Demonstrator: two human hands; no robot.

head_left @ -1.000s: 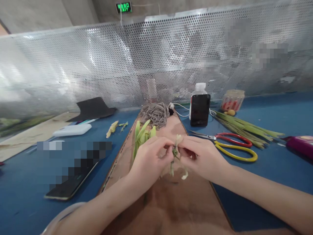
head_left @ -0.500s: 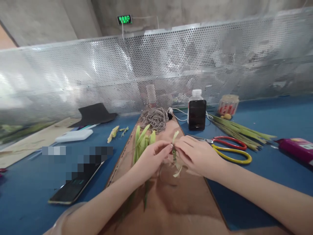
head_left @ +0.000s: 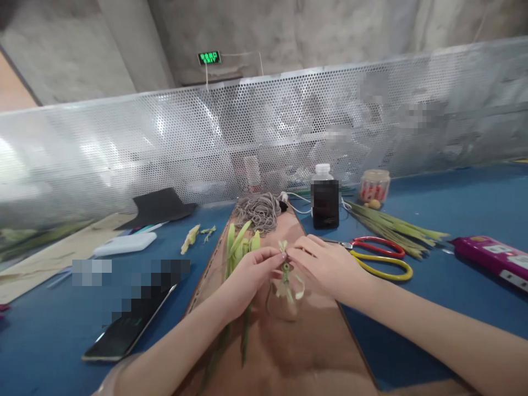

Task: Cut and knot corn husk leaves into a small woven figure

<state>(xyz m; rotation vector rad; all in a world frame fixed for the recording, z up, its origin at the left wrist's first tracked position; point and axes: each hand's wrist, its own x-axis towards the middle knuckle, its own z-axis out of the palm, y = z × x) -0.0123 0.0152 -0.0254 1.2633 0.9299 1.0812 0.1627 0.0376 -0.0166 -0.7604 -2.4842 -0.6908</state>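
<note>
A small woven piece of pale green plant strips point(head_left: 285, 274) is pinched between my two hands, its loose ends hanging below and a short tuft poking up. My left hand point(head_left: 259, 270) grips it with thumb and forefinger. From the other side, the fingertips of my right hand point(head_left: 324, 263) close on it too; some of them are hidden. Behind my left hand lies a bundle of long green leaves point(head_left: 238, 247) on the brown board point(head_left: 305, 346). Just right of my right hand rest scissors point(head_left: 381, 270) with one red and one yellow handle.
Grey cord point(head_left: 259, 212) is heaped at the board's far end. A bottle point(head_left: 323, 171) with a dark phone before it, a jar point(head_left: 374, 187), green stalks point(head_left: 396, 228) and a purple packet point(head_left: 493, 258) stand or lie rightward. Leftward are a phone point(head_left: 127, 324) and a white case point(head_left: 125, 243).
The camera view has tilted up and shifted slightly right. My hands stay together on the woven piece, which now shows more plainly below the fingertips.
</note>
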